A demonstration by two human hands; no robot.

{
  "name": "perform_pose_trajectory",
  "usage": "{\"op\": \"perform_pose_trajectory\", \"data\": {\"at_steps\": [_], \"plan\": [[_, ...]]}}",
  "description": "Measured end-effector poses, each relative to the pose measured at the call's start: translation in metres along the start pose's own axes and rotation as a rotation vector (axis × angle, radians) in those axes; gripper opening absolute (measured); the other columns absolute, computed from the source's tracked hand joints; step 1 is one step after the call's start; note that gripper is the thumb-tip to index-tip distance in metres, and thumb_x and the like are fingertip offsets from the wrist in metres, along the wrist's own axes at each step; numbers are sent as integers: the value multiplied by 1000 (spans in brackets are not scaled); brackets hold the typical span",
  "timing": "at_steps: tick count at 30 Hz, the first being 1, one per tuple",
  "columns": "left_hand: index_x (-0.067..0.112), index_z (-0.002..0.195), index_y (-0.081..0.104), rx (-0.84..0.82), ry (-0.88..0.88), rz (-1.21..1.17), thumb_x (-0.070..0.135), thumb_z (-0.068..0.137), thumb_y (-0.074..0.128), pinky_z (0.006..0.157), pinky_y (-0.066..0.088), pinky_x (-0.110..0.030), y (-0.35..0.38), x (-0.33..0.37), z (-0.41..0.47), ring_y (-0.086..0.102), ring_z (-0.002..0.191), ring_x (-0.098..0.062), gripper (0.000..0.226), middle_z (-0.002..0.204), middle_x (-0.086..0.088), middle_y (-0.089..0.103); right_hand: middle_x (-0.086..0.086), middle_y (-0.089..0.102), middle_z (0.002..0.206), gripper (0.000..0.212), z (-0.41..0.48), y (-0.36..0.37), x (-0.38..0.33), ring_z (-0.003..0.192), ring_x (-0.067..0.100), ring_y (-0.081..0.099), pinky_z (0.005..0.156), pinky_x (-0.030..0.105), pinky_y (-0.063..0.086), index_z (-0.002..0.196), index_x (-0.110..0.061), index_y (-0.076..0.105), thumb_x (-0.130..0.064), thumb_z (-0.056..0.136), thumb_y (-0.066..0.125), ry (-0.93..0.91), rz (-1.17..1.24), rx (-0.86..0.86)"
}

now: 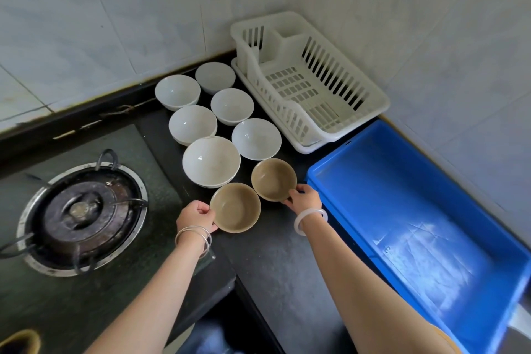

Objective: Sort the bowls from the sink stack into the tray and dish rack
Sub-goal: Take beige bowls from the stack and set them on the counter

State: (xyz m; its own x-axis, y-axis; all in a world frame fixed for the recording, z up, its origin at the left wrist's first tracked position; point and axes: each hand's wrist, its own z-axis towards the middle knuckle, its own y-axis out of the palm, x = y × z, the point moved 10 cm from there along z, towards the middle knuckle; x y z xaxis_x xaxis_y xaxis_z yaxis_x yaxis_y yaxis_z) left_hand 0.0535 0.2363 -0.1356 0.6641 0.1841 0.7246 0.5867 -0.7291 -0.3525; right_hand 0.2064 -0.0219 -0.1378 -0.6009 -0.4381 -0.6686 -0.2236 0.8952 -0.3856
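Two tan bowls sit on the dark counter. My left hand grips the rim of the nearer tan bowl from its left side. My right hand grips the rim of the farther tan bowl from its right side. Behind them stand several white bowls in two rows, some of them stacked. The white dish rack stands in the corner with nothing in it. The blue tray lies to the right, holding nothing.
A gas burner with a black pan support is set into the hob on the left. Tiled walls close off the back and right. The counter edge drops off in front, below my arms.
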Motion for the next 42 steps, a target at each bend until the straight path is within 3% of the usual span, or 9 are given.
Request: {"op": "perform_pose_trajectory", "data": {"at_steps": [3, 7, 12, 16, 20, 27, 33, 37, 42], "plan": [[14, 65, 54, 9, 4, -2, -2, 80, 61, 75, 57, -41, 0, -1, 0, 62, 75, -30, 23, 84, -13, 61, 9, 59, 123, 38, -4, 4, 3, 77, 10, 55, 59, 19, 49, 130, -14, 50, -11, 92, 54, 37, 71, -40], [7, 83, 58, 22, 16, -36, -2, 81, 60, 70, 55, -33, 1, -2, -1, 60, 77, -28, 10, 89, -13, 61, 9, 63, 114, 35, -7, 9, 11, 86, 19, 67, 78, 33, 56, 128, -15, 50, -15, 94, 52, 103, 173, -84], [7, 103, 64, 8, 96, 37, 4, 85, 57, 79, 56, -38, -2, 5, -8, 62, 75, -25, 20, 101, -15, 67, 3, 61, 108, 30, -15, -2, 15, 81, 14, 67, 71, 27, 57, 124, -19, 54, -18, 94, 52, 85, 199, -78], [9, 117, 61, -3, 242, 283, 13, 87, 54, 97, 48, -41, -4, 22, -25, 62, 104, -30, 31, 119, -11, 65, 2, 63, 111, 25, -36, -27, 18, 86, 16, 68, 73, 26, 57, 120, -18, 56, -19, 96, 49, -13, 196, -79], [9, 114, 62, 29, 402, 391, 11, 86, 53, 93, 45, -38, 3, 48, -58, 59, 109, -30, 29, 117, -14, 64, 0, 67, 103, 20, -70, -72, 30, 86, 16, 68, 74, 25, 55, 110, -19, 61, -20, 96, 46, -110, 156, -42], [14, 105, 65, -430, 576, 481, 15, 89, 52, 78, 44, -19, 126, 32, -174, 63, 91, -15, 21, 103, -4, 69, 5, 71, 87, 16, -145, -190, 103, 67, 14, 66, 78, 33, 52, 92, -15, 65, -11, 91, 50, -184, 50, 294], [15, 102, 67, -750, 745, 625, 20, 86, 59, 80, 45, -16, 213, -8, -282, 64, 87, -12, 19, 103, -2, 70, 12, 74, 96, 15, -209, -273, 193, 93, 29, 66, 73, 29, 42, 95, -14, 71, -17, 88, 59, -26, -168, 616], [15, 108, 67, -834, 833, 720, 23, 85, 61, 83, 49, -22, 239, -25, -320, 64, 91, -15, 25, 105, -2, 70, 12, 71, 98, 18, -234, -286, 234, 91, 32, 63, 75, 33, 44, 97, -12, 69, -13, 86, 56, 61, -221, 665], [17, 110, 66, -779, 945, 848, 19, 85, 61, 85, 50, -29, 250, -30, -331, 62, 97, -21, 25, 104, -3, 67, 13, 65, 94, 19, -239, -279, 246, 90, 32, 61, 66, 29, 37, 95, -10, 69, -16, 87, 52, 68, -337, 655]]}}
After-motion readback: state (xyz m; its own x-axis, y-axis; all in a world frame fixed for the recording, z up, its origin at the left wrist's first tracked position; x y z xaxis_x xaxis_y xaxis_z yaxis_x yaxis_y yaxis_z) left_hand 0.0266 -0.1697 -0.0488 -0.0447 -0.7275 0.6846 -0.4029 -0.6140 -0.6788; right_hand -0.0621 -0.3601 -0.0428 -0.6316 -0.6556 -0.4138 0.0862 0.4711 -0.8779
